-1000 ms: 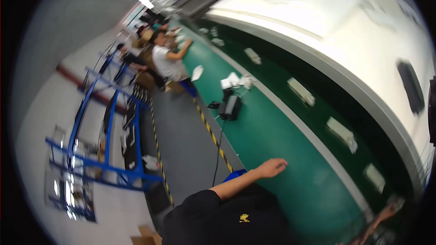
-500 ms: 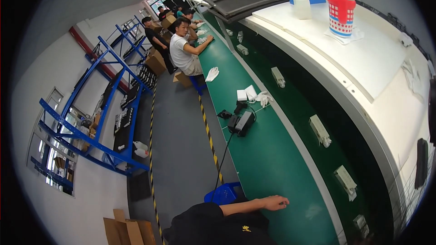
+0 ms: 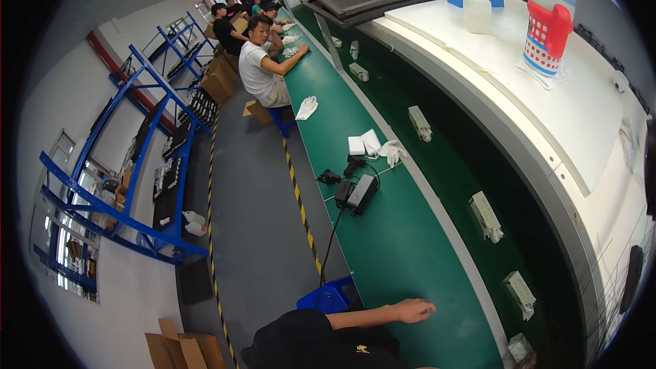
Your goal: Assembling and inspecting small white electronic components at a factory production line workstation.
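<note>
My left hand rests on the green worktable, its fingers loosely bent and nothing in them. At the bottom edge, a pale boxy unit with a clear or white wrap lies at the belt's border. Part of my right hand shows against it and seems to grip it, though most of that hand is cut off. Farther up the table, a black power adapter with a grey top lies with its cables. Beyond it are small white boxes and a white glove.
Similar pale units lie along the dark green belt. A white shelf above it carries a patterned cup and a white bottle. People sit farther along the table. A blue stool stands beside it.
The view has shifted slightly. The nearest pale unit has moved left from the belt to the table-side border, with my right hand at it. My left hand stays on the table.
</note>
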Motion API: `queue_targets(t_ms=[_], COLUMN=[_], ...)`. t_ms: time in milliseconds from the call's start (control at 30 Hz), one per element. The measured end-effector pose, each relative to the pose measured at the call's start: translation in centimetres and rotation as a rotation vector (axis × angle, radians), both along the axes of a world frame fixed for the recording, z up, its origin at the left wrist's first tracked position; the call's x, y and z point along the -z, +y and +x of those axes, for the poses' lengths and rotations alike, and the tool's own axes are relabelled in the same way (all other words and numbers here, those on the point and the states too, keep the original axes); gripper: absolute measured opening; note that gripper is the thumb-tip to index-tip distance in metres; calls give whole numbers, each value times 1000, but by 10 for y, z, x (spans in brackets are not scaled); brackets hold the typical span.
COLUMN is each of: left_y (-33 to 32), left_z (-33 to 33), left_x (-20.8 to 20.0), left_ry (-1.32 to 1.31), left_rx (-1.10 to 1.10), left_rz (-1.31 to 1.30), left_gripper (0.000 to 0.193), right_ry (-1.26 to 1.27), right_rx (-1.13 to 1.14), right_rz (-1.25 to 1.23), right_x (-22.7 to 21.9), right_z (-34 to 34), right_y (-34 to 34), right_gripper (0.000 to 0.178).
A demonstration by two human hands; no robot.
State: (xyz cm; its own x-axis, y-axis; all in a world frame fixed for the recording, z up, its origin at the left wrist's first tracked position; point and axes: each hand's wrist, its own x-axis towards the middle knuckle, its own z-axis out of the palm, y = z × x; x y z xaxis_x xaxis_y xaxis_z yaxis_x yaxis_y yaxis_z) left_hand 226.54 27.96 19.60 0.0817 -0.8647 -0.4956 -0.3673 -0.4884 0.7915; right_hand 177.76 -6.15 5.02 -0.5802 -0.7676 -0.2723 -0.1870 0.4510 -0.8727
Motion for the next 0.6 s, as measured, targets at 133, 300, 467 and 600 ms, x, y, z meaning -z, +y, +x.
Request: queue_targets(t_ms=[133, 300, 467, 600], left_y=[-12, -28, -28, -21], left_z=[-32, -54, -27, 9], left_x=[-6, -3, 18, -5], left_ry=[-394, -547, -294, -81], left_rx=[90, 196, 170, 82], left_rz=[-414, -586, -447, -460], left_gripper=[49, 73, 71, 66], right_ry=[-18, -251, -44, 432], right_rx=[-222, -506, -787, -1240], right_rz=[52, -171, -101, -466], right_x=[-38, -89, -148, -204], right_z=[138, 289, 333, 337], right_y=[109, 233, 254, 259], right_gripper=[57, 59, 48, 37])
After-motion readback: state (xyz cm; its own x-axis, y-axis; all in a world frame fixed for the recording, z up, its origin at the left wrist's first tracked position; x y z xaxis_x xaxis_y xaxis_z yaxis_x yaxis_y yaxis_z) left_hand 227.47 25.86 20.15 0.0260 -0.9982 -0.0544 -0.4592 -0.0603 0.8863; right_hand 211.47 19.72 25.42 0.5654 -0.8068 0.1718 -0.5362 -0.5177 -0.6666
